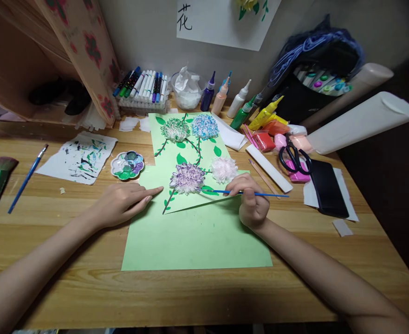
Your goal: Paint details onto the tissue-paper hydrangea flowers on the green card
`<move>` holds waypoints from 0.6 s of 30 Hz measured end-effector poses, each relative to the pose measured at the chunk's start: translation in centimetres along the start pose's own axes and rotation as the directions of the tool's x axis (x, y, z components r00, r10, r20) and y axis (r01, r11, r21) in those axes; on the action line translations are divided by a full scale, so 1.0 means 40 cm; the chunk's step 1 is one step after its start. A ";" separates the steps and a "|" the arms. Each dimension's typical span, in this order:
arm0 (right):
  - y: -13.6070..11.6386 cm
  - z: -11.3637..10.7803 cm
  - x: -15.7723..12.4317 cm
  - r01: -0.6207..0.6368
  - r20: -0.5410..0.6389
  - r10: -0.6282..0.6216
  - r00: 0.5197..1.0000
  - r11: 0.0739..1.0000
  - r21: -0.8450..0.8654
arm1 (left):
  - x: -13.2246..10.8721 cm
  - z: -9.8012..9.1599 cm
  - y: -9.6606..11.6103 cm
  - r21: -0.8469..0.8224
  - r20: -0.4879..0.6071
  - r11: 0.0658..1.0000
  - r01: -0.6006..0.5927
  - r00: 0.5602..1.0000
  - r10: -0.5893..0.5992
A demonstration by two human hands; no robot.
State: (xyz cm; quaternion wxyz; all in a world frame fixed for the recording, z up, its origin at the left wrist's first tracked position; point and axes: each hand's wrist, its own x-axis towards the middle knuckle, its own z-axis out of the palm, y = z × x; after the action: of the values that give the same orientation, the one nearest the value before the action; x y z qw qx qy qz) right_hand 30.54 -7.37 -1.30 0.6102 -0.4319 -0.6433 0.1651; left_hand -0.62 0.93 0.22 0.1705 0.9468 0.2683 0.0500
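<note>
My right hand (251, 204) is closed round a thin blue paintbrush (274, 195), whose tip touches the green paper (197, 236) beside the purple tissue flower (187, 178). My left hand (122, 202) lies flat with its fingers stretched out, pressing on the paper's left edge. On the paper sit a green-white flower (175, 129), a blue flower (204, 126) and a pale pink flower (223, 169), joined by painted stems and leaves.
A flower-shaped paint palette (127, 165) and a paint-smeared scrap sheet (81, 157) lie to the left, with a second blue brush (27, 178). Markers (142, 87), paint bottles (239, 99), clay packs, scissors (294, 159), a black phone (327, 188) and white rolls (362, 121) crowd the back and right.
</note>
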 end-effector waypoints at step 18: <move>-0.002 -0.006 -0.004 0.043 0.036 -0.042 0.998 0.999 -0.034 | 0.003 -0.020 0.042 -0.106 -0.155 0.990 -0.092 0.985 0.075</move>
State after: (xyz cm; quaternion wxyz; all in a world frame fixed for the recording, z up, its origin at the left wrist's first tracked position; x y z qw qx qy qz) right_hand 30.70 -7.59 -1.28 0.5946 -0.4256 -0.6657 0.1485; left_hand 0.15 -0.13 1.57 0.2006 0.9397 0.2370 0.1434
